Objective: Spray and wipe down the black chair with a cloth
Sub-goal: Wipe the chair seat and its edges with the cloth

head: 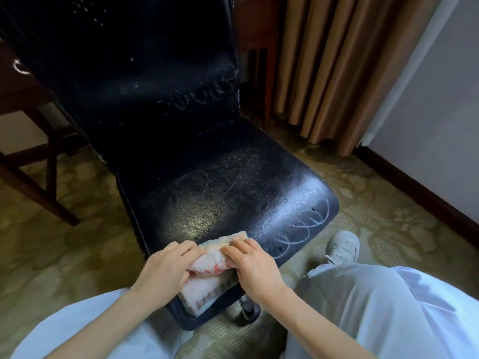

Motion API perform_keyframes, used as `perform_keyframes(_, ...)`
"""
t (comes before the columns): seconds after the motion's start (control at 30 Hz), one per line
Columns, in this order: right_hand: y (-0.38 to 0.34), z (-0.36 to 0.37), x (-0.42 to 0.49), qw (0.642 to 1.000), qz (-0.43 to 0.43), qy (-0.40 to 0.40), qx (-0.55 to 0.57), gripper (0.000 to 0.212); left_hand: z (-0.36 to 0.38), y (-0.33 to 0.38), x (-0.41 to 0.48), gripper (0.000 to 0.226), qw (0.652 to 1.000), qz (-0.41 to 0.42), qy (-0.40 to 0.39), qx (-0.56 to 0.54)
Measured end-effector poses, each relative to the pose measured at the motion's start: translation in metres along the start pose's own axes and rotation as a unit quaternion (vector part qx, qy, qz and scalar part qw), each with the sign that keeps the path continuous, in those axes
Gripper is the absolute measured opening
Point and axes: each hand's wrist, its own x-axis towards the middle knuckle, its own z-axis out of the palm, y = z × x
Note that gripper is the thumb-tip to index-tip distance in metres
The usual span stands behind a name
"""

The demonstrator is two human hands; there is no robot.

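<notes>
Between the curled fingers point(188, 248) of both hands, on the near seat edge of the black chair point(233, 177), lies the folded cloth point(204, 288), long axis running diagonally away and rightward. Left hand point(166, 270) and right hand point(255, 266) both clutch it.

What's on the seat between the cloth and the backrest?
No object. In the head view, the seat between cloth and backrest shows only spray droplets and faint looping streaks.
</notes>
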Motion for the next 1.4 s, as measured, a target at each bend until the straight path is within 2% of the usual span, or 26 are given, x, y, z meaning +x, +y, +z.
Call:
perform_keyframes(0.1,0.013,-0.002,0.004,1.000,0.014,-0.001,-0.004,0.023,0.011,0.004,0.017,0.062,1.000,-0.004,0.022,-0.008)
perform_keyframes(0.27,0.029,-0.010,0.009,1.000,0.029,0.003,-0.001,0.042,0.022,0.013,0.033,0.058,0.999,-0.002,0.033,-0.015)
perform_keyframes(0.53,0.060,-0.026,0.014,0.997,0.080,0.014,-0.020,0.049,0.035,0.041,0.059,0.054,0.999,0.012,0.038,0.013)
perform_keyframes(0.63,0.073,-0.032,0.024,0.994,0.106,0.018,-0.032,0.050,0.037,0.037,0.085,0.059,0.998,0.009,0.055,0.018)
perform_keyframes(0.77,0.091,-0.037,0.059,0.992,0.119,0.012,-0.046,0.053,0.030,0.019,0.130,0.065,0.999,-0.014,0.048,0.016)
perform_keyframes(1.03,0.137,-0.038,0.154,0.986,0.138,0.023,-0.088,0.047,0.027,-0.012,0.222,0.052,0.994,-0.086,0.065,0.019)
perform_keyframes(1.17,0.158,-0.042,0.192,0.982,0.164,0.012,-0.090,0.044,0.022,-0.011,0.259,0.049,0.990,-0.124,0.049,0.036)
perform_keyframes(1.4,0.151,-0.042,0.191,0.982,0.167,-0.027,-0.081,0.048,0.017,-0.014,0.251,0.043,0.991,-0.125,0.044,0.002)
